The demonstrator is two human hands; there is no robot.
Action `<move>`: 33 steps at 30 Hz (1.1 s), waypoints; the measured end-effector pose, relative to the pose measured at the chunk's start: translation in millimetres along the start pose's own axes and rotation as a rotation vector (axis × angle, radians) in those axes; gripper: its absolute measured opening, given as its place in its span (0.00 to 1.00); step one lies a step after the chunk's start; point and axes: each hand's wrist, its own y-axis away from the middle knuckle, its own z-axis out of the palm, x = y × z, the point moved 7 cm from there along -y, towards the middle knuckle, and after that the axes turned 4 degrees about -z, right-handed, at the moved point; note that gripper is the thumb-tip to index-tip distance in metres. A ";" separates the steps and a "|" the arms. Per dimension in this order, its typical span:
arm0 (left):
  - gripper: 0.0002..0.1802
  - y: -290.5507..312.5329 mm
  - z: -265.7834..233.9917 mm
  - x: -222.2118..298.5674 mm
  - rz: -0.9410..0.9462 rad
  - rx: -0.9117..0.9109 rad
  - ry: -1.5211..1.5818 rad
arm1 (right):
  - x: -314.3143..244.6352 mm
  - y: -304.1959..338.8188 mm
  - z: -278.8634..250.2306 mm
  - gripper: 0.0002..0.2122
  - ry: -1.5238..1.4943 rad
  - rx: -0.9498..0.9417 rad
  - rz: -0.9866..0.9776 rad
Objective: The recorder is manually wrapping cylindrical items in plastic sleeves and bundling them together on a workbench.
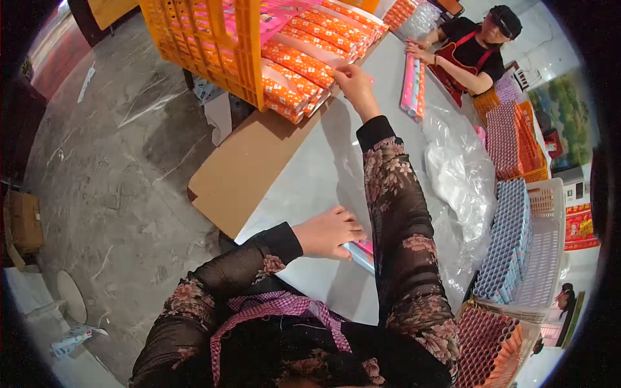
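On a table [304,174], the left hand [327,233] touches rolls [363,257] near the front edge; right hand [356,88], orange packs [304,61] at left edge.

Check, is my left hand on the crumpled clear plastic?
No, the left hand is at the blue and pink rolls, apart from the clear plastic.

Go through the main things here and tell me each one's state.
Left hand: palm down, fingertips at the blue-and-pink rolls
Right hand: fingers curled beside the orange packages; grip unclear
Orange packages: stacked
Cardboard sheet: lying flat
Clear plastic: crumpled on the table
Blue tubes: stacked, open ends showing
Co-worker's hands: on pink and orange rolls
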 end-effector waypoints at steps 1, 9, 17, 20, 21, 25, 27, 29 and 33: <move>0.28 1.3 0.9 -1.1 -0.006 -0.002 0.000 | -1.7 0.2 3.1 0.17 -0.005 -0.003 0.001; 0.30 -2.0 1.5 -1.0 -0.024 -0.045 0.002 | 4.8 -1.3 -2.7 0.18 -0.033 0.123 0.073; 0.30 -1.4 2.6 -1.6 -0.012 -0.004 -0.008 | -1.0 -6.2 -4.2 0.15 0.023 0.036 0.002; 0.30 3.6 3.2 -4.3 -0.015 0.025 0.011 | -17.2 -2.8 -2.4 0.15 0.132 -0.013 -0.050; 0.30 3.4 2.1 -2.9 -0.003 0.043 0.017 | -20.1 -2.5 -4.9 0.14 0.190 -0.033 -0.087; 0.28 4.3 -0.1 1.0 0.010 0.081 0.049 | -11.4 -0.3 -14.9 0.10 -0.113 -0.115 -0.082; 0.26 3.1 0.1 1.2 0.013 0.049 0.098 | -4.4 7.4 -26.3 0.10 -0.141 -0.178 -0.115; 0.25 1.1 0.9 0.8 0.002 0.021 0.113 | 2.5 15.3 -38.5 0.11 -0.102 -0.164 -0.180; 0.25 4.3 -1.8 -3.3 -0.014 0.026 0.138 | -25.0 29.5 -36.3 0.14 0.325 -0.227 -0.403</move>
